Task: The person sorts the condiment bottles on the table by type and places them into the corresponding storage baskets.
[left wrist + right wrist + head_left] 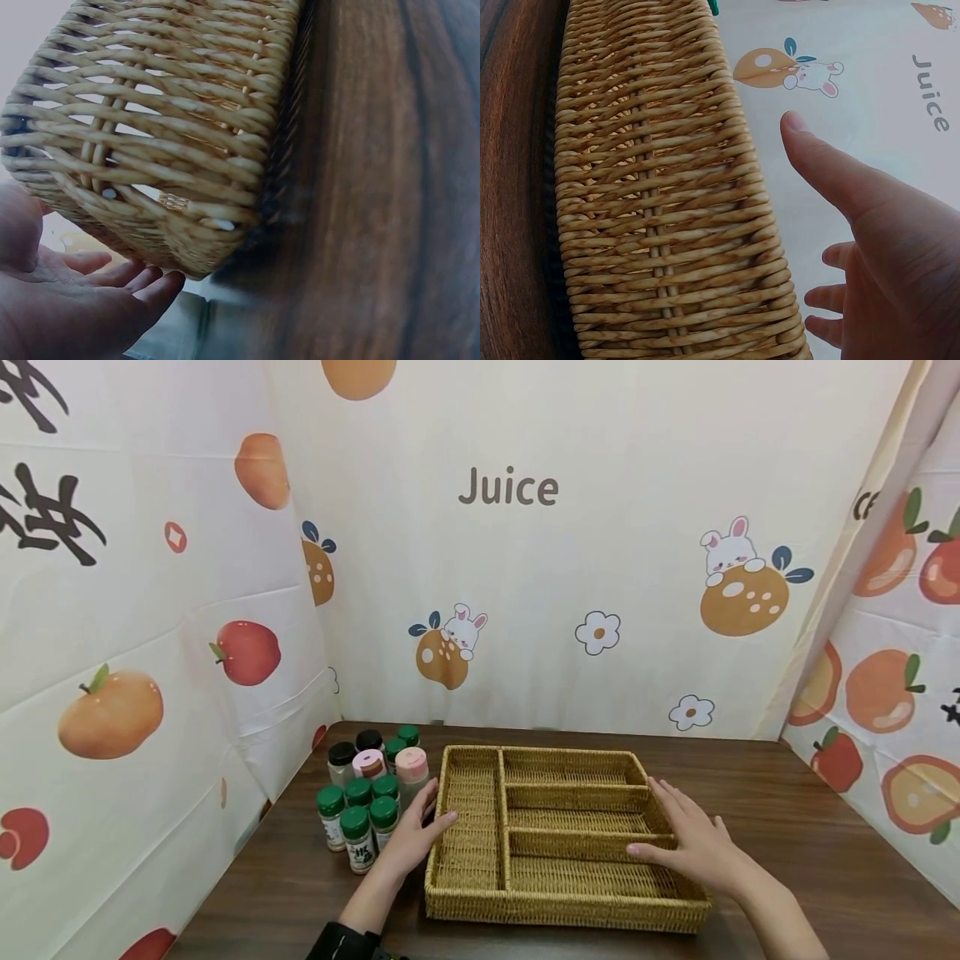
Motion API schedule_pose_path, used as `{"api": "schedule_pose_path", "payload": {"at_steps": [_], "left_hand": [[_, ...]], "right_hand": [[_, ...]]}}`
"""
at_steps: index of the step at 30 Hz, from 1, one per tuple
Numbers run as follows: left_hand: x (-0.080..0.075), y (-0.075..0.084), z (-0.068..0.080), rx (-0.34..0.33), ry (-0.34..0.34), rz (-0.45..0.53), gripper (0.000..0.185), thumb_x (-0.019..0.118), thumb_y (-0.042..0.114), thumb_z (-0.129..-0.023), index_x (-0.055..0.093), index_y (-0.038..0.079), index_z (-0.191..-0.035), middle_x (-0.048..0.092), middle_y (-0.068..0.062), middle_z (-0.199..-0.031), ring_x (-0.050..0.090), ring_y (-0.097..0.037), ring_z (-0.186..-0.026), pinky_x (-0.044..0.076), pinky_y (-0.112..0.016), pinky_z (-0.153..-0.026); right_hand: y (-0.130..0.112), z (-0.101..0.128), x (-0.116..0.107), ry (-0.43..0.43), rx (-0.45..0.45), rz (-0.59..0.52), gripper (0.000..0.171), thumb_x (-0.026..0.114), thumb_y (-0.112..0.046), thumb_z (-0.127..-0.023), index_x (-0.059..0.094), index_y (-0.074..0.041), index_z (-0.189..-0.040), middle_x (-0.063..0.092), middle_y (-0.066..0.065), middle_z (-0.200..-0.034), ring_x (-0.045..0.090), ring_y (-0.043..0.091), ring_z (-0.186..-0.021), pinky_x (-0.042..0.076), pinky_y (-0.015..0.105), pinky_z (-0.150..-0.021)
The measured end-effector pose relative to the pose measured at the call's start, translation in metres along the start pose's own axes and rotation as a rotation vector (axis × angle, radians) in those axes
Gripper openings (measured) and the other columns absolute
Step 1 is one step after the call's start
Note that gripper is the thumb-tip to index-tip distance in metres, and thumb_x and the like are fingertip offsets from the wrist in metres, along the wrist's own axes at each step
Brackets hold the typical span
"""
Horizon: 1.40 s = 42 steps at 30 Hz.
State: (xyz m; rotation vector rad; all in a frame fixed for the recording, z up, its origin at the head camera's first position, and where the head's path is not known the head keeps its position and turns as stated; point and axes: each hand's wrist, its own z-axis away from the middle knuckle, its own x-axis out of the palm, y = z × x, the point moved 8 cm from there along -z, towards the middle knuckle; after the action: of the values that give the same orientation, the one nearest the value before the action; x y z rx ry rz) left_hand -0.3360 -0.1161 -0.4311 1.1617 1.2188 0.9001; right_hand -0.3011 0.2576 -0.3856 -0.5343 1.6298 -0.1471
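A woven wicker tray (600, 912) lies on the table; dividers split it into a long left compartment and three stacked ones on the right. My left hand (411, 843) is at its left side, thumb over the rim, fingers extended along the outside. In the left wrist view those relaxed fingers (154, 289) are right by the tray's lower corner. At the right side is my right hand (701, 850), thumb reaching over the tray and fingers spread by the far right edge. The right wrist view has this thumb raised apart from the woven wall (660, 187).
Left of the tray stands a cluster of spice jars (360, 850), several with green lids, others with black or pink ones. The dark wooden table (810, 810) extends to the right. A printed curtain (525, 568) hangs behind and along both sides.
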Motion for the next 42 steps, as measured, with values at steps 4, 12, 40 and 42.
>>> {"api": "schedule_pose_path", "payload": {"at_steps": [4,12,40,42], "left_hand": [[0.0,0.004,0.002,0.019,0.004,-0.021,0.076,0.061,0.022,-0.1,0.017,0.003,-0.159,0.019,-0.029,-0.162,0.019,-0.05,-0.149,0.029,-0.066,-0.114],[0.0,0.018,0.005,0.14,-0.006,-0.177,0.076,0.064,0.025,-0.098,0.022,0.004,-0.158,0.013,-0.025,-0.165,0.013,-0.049,-0.15,0.022,-0.071,-0.114],[0.019,0.071,0.02,0.231,0.061,-0.948,0.1,0.067,0.068,-0.082,0.026,0.02,-0.159,0.008,-0.01,-0.169,0.011,-0.038,-0.155,0.015,-0.063,-0.122],[0.02,0.073,0.021,0.239,0.064,-0.968,0.101,0.067,0.069,-0.081,0.027,0.02,-0.159,0.01,-0.01,-0.169,0.012,-0.038,-0.155,0.016,-0.062,-0.122]], "right_hand": [[0.0,0.0,0.0,0.002,0.0,0.001,0.104,0.072,-0.059,-0.082,0.023,-0.006,-0.158,0.027,0.03,-0.158,0.029,0.056,-0.14,0.016,0.089,-0.092],[0.0,0.002,0.001,0.012,-0.003,0.003,0.105,0.072,-0.06,-0.082,0.023,-0.006,-0.158,0.027,0.028,-0.159,0.028,0.054,-0.141,0.015,0.089,-0.092],[0.007,-0.001,0.0,-0.016,-0.024,-0.15,0.095,0.067,-0.048,-0.092,0.015,-0.005,-0.159,0.014,0.033,-0.161,0.02,0.061,-0.141,0.019,0.087,-0.094],[0.012,-0.002,0.0,-0.041,-0.022,-0.254,0.09,0.063,-0.039,-0.097,0.01,-0.002,-0.159,0.006,0.036,-0.161,0.013,0.063,-0.142,0.02,0.085,-0.097]]}}
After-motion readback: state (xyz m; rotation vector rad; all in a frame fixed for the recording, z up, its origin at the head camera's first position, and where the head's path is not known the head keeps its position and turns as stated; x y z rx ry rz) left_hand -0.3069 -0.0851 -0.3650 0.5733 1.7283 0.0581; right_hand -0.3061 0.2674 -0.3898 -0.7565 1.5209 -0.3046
